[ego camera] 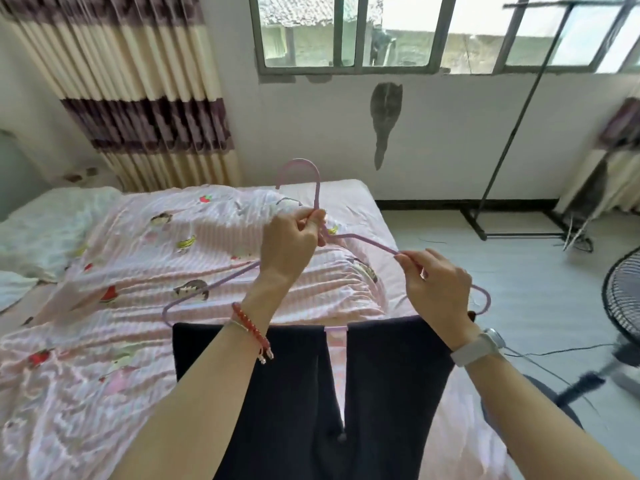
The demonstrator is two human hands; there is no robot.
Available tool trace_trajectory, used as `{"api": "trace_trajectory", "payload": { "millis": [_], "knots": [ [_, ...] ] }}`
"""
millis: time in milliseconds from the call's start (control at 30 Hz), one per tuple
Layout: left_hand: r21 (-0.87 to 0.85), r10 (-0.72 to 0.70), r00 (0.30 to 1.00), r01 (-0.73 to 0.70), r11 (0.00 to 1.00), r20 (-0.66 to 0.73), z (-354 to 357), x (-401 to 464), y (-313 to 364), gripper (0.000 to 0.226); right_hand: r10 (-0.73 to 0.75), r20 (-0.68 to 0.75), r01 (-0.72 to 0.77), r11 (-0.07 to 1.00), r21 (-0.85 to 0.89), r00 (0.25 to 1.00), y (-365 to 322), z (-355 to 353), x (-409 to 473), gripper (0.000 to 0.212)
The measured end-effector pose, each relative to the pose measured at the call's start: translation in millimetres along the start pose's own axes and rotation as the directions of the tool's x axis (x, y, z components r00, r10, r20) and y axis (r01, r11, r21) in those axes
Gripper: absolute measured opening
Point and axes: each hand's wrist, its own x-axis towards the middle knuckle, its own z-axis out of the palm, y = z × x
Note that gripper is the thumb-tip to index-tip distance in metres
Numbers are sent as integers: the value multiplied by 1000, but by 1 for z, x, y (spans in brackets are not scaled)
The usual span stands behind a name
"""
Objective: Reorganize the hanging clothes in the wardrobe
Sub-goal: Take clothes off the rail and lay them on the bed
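A lilac plastic hanger (211, 287) is held up over the bed, its hook pointing up. Dark navy trousers (291, 393) hang folded over its bottom bar, both legs draping toward me. My left hand (291, 244) pinches the hanger's neck just below the hook. My right hand (438, 289) pinches the right sloping arm of the hanger between thumb and fingers. A red bead bracelet is on my left wrist and a white watch on my right.
A bed with a pink striped cartoon-print quilt (131, 278) lies below and to the left. A black clothes rack (512, 133) stands at the right by the window wall. A standing fan (623, 299) is at the right edge, and a striped curtain (138, 88) hangs at the left.
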Motion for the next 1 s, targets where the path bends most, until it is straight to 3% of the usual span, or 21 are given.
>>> {"api": "trace_trajectory", "payload": {
  "millis": [167, 300, 400, 500, 667, 800, 900, 1000],
  "knots": [
    [127, 10, 995, 3, 992, -96, 51, 114, -31, 22, 79, 41, -82, 995, 63, 996, 58, 90, 88, 13],
    [332, -95, 995, 90, 939, 1, 107, 162, -106, 31, 140, 221, -161, 984, 80, 965, 119, 182, 110, 14],
    [491, -299, 946, 201, 847, 129, 134, 140, -190, 53, 201, 422, -221, 975, -1, 884, 164, 253, 87, 18],
    [612, -477, 850, 259, 747, 224, 145, 92, -271, 54, 284, 561, -245, 959, -145, 777, 206, 311, 54, 22],
    [748, -685, 670, 291, 597, 286, 153, 23, -356, 68, 421, 560, -323, 907, -270, 714, 259, 369, 38, 24],
    [777, -742, 563, 256, 575, 364, 180, -18, -387, 79, 460, 605, -295, 886, -357, 650, 276, 398, 15, 31],
    [769, -742, 559, 263, 582, 371, 200, -29, -395, 86, 416, 669, -254, 909, -331, 616, 273, 393, -18, 52],
    [751, -699, 620, 256, 609, 356, 216, -33, -395, 86, 287, 699, -218, 957, -189, 655, 251, 365, -60, 51]
  ]
}}
